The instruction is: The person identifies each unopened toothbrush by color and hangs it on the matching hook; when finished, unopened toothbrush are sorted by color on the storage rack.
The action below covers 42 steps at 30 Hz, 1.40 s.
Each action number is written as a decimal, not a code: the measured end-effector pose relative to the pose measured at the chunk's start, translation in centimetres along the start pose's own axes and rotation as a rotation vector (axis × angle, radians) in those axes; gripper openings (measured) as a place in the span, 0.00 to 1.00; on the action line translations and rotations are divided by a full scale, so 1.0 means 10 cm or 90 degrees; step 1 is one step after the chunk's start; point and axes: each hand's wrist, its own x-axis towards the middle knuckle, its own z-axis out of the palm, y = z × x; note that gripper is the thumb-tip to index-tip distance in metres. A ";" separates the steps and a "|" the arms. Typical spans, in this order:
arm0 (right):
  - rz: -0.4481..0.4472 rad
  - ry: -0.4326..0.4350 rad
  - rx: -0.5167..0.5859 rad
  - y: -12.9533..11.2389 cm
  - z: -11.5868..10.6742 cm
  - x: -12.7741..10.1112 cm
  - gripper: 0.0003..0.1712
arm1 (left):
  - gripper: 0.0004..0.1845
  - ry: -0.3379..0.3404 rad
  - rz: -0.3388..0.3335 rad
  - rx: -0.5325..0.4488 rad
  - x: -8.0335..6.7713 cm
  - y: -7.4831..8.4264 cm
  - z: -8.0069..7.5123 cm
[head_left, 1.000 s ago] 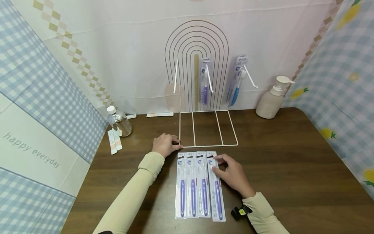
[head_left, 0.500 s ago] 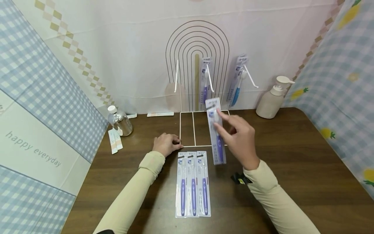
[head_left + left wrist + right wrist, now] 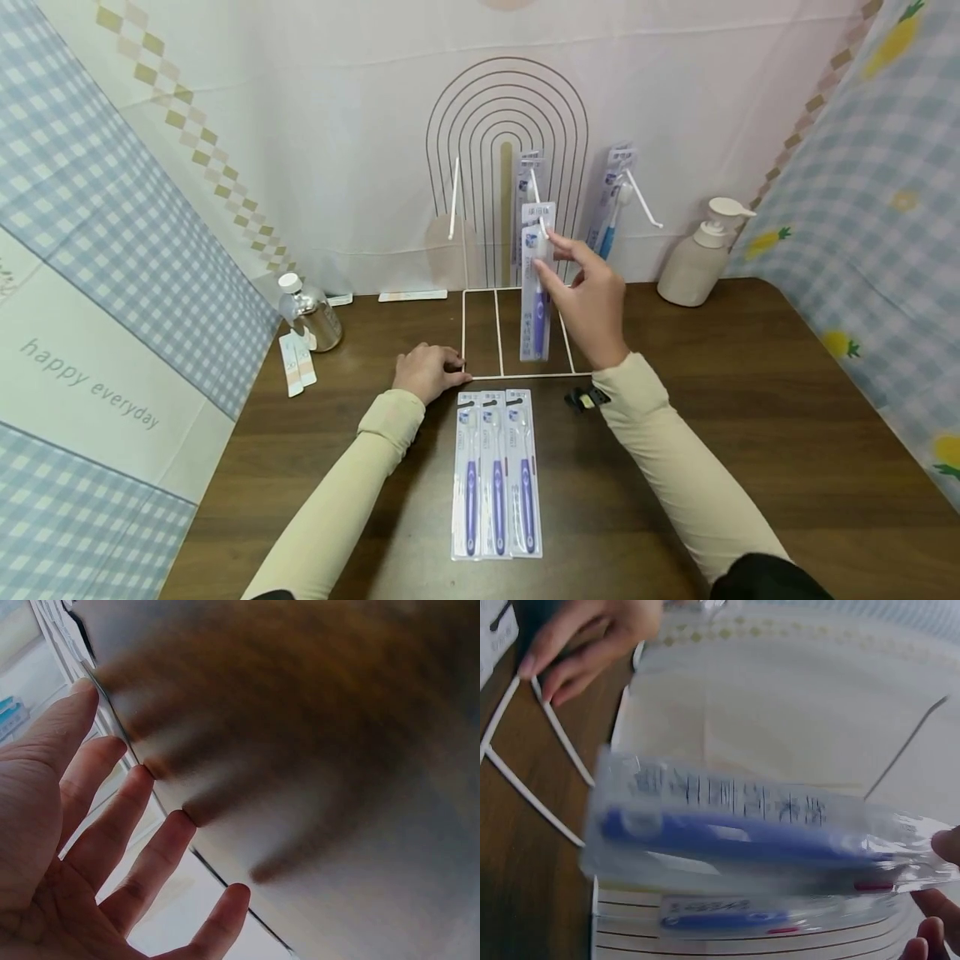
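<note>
My right hand [image 3: 588, 292] pinches a packaged purple toothbrush [image 3: 537, 292] near its upper right edge. This package hangs upright in front of the middle hook [image 3: 535, 185], whose white tip shows at its hanging hole. Behind it, other packaged toothbrushes [image 3: 523, 187] are on that same hook. My left hand [image 3: 427, 371] rests on the table, thumb and finger at the front left corner of the white wire rack [image 3: 480, 377]; the left wrist view shows its fingers [image 3: 112, 847] spread and fairly straight. Three packaged purple toothbrushes [image 3: 497, 475] lie side by side in front.
The left hook [image 3: 453, 200] holds nothing. A packaged blue toothbrush [image 3: 609, 225] hangs at the right hook [image 3: 643, 198]. A pump bottle [image 3: 692, 258] stands at the back right. A silver bottle [image 3: 313, 317] and paper strips [image 3: 297, 365] are at the left.
My right hand has picked up the rightmost packaged toothbrush from the table row and carried it up and back to the middle hook. My left hand has stayed at the rack's corner.
</note>
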 end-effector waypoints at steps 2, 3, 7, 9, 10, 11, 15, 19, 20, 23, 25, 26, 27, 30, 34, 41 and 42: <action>0.018 0.003 -0.005 0.10 0.10 0.10 0.23 | 0.15 0.000 0.000 0.002 0.00 0.00 0.00; 0.027 0.004 -0.009 0.14 0.15 0.16 0.23 | 0.15 -0.001 0.000 0.002 0.00 -0.01 -0.01; 0.062 -0.004 -0.042 0.30 0.32 0.39 0.23 | 0.16 -0.005 -0.002 0.001 0.00 -0.01 -0.02; 0.078 -0.011 -0.054 0.36 0.39 0.50 0.23 | 0.16 -0.006 -0.002 0.000 0.00 -0.01 -0.02; 0.082 -0.014 -0.059 0.38 0.41 0.55 0.23 | 0.16 -0.005 -0.002 0.001 0.00 -0.01 -0.02; 0.088 -0.017 -0.062 0.40 0.44 0.59 0.23 | 0.16 -0.005 -0.002 0.000 0.00 -0.01 -0.03; 0.102 -0.023 -0.070 0.46 0.50 0.69 0.24 | 0.16 -0.006 -0.002 0.000 0.00 0.00 -0.03; 0.100 -0.023 -0.077 0.49 0.52 0.71 0.24 | 0.16 -0.008 -0.003 -0.001 0.00 0.00 -0.03; 0.095 -0.021 -0.077 0.50 0.52 0.71 0.24 | 0.16 -0.007 -0.004 -0.002 0.00 0.00 -0.03; 0.069 -0.006 -0.069 0.51 0.50 0.70 0.24 | 0.16 -0.004 -0.004 -0.002 0.00 0.00 -0.02; 0.046 0.003 -0.061 0.49 0.48 0.66 0.25 | 0.16 -0.002 -0.002 0.000 0.00 0.00 -0.02; 0.038 0.005 -0.058 0.48 0.46 0.64 0.25 | 0.15 -0.001 -0.001 0.002 0.00 -0.01 -0.01; 0.034 0.003 -0.057 0.45 0.43 0.60 0.26 | 0.15 0.000 -0.001 0.003 0.00 -0.01 -0.01; 0.041 -0.021 -0.067 0.36 0.34 0.47 0.25 | 0.15 -0.001 0.001 0.004 0.00 -0.02 0.00; 0.062 -0.079 -0.088 0.24 0.17 0.25 0.22 | 0.15 -0.005 -0.003 -0.001 0.00 -0.02 -0.01; 0.056 -0.208 -0.112 0.09 -0.14 -0.33 0.17 | 0.15 -0.008 -0.006 -0.001 0.00 -0.01 -0.02; 0.054 -0.228 -0.117 0.08 -0.18 -0.42 0.17 | 0.15 -0.008 -0.006 -0.001 0.00 -0.01 -0.02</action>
